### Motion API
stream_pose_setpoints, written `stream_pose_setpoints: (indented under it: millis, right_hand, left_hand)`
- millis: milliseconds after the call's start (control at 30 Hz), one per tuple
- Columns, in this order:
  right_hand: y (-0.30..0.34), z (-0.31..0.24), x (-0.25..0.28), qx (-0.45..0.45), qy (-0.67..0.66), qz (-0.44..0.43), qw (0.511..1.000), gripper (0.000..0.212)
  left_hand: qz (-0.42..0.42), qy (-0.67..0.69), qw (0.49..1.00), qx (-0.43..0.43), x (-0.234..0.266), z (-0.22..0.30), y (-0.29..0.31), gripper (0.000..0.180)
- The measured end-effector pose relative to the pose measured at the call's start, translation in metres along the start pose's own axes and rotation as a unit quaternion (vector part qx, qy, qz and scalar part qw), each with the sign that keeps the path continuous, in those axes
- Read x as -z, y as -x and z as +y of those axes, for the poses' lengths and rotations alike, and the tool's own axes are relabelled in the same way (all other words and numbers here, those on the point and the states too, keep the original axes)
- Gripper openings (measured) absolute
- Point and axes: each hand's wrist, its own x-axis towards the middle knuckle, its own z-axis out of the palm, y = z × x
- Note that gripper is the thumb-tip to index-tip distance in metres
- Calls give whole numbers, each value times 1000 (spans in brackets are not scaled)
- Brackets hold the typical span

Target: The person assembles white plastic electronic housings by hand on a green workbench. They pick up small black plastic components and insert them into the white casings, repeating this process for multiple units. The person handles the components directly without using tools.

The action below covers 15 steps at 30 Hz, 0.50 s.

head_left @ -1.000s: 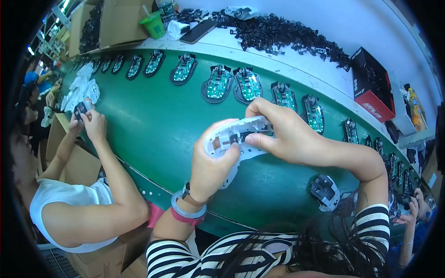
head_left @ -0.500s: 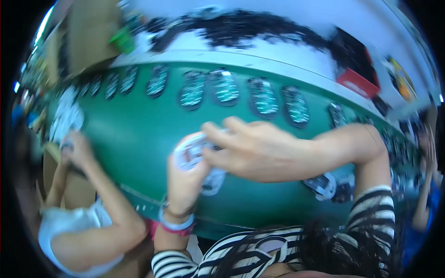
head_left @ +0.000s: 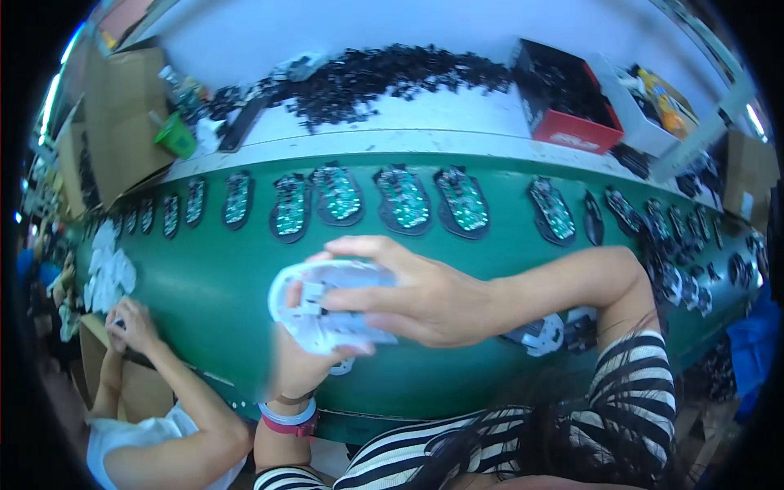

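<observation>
A white oval plastic shell [head_left: 314,331], its hollow inner side facing up, is held above the green work surface [head_left: 220,327]. From below, my left hand [head_left: 294,363] grips it, partly hidden behind the shell. My right hand [head_left: 437,298] reaches over from the right, with fingers on the upper rim and inside the shell near a small dark spot too blurred to name. Below the shell, part of another white piece [head_left: 341,367] shows on the surface. More white shells [head_left: 543,336] lie under my right forearm.
Black oval bases with green circuit boards [head_left: 402,200] form a long row across the far side. Behind are a pile of small black parts [head_left: 367,82], a red-and-black box [head_left: 576,131] and a green cup [head_left: 175,136]. A co-worker's hands [head_left: 131,325] are at left, near white pieces [head_left: 106,269].
The view has shifted, and the shell now faces up more openly, tilted in my hands. My right fingers have moved from its edge area to across its inside.
</observation>
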Motion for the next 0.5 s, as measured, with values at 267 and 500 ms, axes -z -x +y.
stream_pose_setpoints:
  millis: [267, 500]
  right_hand:
    - [74, 196, 406, -351, 689, 30, 634, 38]
    - [102, 256, 377, -552, 551, -10, 626, 30]
  left_hand:
    - [-115, 189, 975, -33, -17, 15, -1, 92]
    - [13, 109, 994, 25, 1, 13, -4, 87]
